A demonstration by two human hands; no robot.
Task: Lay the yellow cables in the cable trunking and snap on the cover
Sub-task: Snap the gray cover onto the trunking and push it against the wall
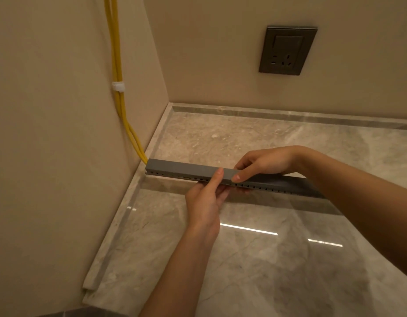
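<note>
A long grey cable trunking with slotted sides lies across the marble floor, its left end at the wall. A grey cover sits on its left part. Two yellow cables run down the left wall and enter the trunking's left end. My left hand grips the trunking from the near side, thumb on the cover's edge. My right hand reaches over from the far side, its fingers pressing on the cover's right end. The cables inside the trunking are hidden.
A white clip holds the cables to the left wall. A dark wall socket sits on the back wall. A marble skirting runs along both walls. The glossy floor lies below my arms.
</note>
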